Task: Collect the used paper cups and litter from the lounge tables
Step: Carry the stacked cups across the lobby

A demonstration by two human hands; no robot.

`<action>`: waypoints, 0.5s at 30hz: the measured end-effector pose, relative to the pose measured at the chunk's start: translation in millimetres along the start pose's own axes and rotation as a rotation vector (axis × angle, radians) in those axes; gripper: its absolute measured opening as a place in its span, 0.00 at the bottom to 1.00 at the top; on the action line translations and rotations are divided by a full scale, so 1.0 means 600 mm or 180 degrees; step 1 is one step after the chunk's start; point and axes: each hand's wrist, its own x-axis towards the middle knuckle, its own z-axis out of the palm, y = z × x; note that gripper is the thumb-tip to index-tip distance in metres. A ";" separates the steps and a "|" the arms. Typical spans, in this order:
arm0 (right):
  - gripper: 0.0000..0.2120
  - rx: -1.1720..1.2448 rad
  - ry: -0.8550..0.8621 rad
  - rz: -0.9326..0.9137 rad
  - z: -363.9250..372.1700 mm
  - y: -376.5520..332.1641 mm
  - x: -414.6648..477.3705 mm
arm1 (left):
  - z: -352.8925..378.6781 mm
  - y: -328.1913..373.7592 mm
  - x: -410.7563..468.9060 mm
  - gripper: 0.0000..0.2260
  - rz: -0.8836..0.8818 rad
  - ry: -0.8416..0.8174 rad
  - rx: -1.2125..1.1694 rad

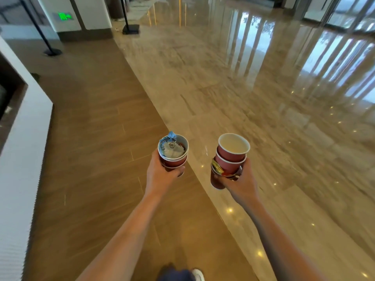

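Paper cups (233, 153) | likely light, crushable, hold mid-wall gently | left grip (160, 175) curled round litter-filled stack (174, 162) | right grip (241, 179) curled round second stack (228, 166) beside it, pinching wrapper (218, 169)

Upright nested red cups: left stack (175, 162) stuffed with wrappers (171, 148), right stack (231, 159) empty-topped, gold wrapper (217, 169) pressed alongside.

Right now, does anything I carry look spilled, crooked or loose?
No spill shows. In the right hand, the cup stack tilts, and a gold wrapper is pinched against its side, so it might slip. A blue wrapper pokes above the rim of the left stack.
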 end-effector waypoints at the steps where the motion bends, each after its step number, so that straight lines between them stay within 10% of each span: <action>1: 0.39 0.0017 -0.0014 0.0016 -0.001 -0.001 0.027 | 0.011 0.003 0.023 0.34 -0.0013 0.0007 0.0009; 15: 0.39 -0.0043 0.0030 0.0006 0.067 -0.008 0.455 | 0.131 -0.011 0.445 0.35 0.0025 -0.0103 0.0005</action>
